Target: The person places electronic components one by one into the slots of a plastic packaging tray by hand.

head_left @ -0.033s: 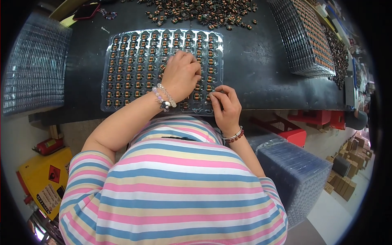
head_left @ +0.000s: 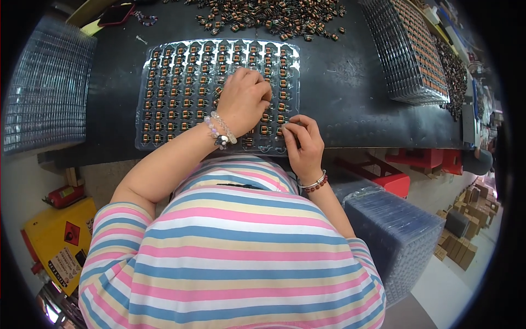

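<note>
A clear plastic tray (head_left: 141, 104) lies on the dark table in front of me. Rows of small copper-wound coils (head_left: 172, 103) with dark cores fill its pockets. My left hand (head_left: 244, 101) is over the middle of the tray, its fingers curled down; the fingertips are hidden, and so is what they may hold. At the tray's near right corner, my right hand (head_left: 306, 143) has thumb and forefinger brought together beside a coil (head_left: 280, 131). Whether anything is between those fingers is too small to tell. Several coils near my left wrist are partly covered.
Loose coils (head_left: 274, 16) lie heaped at the far side of the table. Stacked trays (head_left: 49, 88) stand at the left, and a stack of filled trays (head_left: 411, 55) at the right. Below the table edge are a wrapped tray bundle (head_left: 394, 230) and red stools (head_left: 383, 175).
</note>
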The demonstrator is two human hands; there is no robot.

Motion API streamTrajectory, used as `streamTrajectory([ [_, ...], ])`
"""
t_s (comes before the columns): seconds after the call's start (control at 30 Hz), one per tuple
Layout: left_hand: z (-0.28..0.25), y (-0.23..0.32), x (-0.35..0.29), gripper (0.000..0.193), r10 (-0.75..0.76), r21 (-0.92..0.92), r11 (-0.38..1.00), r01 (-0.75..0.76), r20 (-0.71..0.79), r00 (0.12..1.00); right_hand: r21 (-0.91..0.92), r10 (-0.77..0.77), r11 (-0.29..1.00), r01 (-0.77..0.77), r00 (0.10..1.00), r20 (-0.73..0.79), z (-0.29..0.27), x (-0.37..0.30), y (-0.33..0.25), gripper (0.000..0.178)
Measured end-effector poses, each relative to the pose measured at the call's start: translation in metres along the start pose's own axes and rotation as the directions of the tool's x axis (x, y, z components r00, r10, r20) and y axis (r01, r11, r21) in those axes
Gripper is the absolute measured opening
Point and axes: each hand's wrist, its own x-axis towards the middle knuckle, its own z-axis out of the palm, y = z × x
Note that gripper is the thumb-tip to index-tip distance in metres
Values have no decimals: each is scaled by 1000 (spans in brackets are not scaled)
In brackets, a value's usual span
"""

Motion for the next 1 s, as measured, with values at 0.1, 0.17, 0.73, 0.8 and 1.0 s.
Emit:
streamTrajectory([
  [0.1, -23, -18, 5, 9, -79, -121, 990, 69, -81, 994, 20, 4, 1000, -3, 998, -56, -8, 8, -6, 9],
  [0.17, -40, -42, -4, 11, -89, -53, 995, 80, -212, 973, 18, -2, 1000, 3, 999, -41, -10, 19, -15, 12],
  [0.73, -45, -63, -15, 16, -388, -625, 700, 345, 73, 919, -206, -228, 925, 319, 900, 372, 30, 60, -27, 26],
  [0.8, -42, -68, -4, 19, -438, -818, 349, 458, 290, 851, -170, -196, 944, 283, 896, 399, 27, 56, -31, 27],
  [1.0, -35, -60, 2, 14, -98, -124, 987, 101, 31, 995, -98, -204, 962, 256, 907, 368, 21, 40, -42, 27],
])
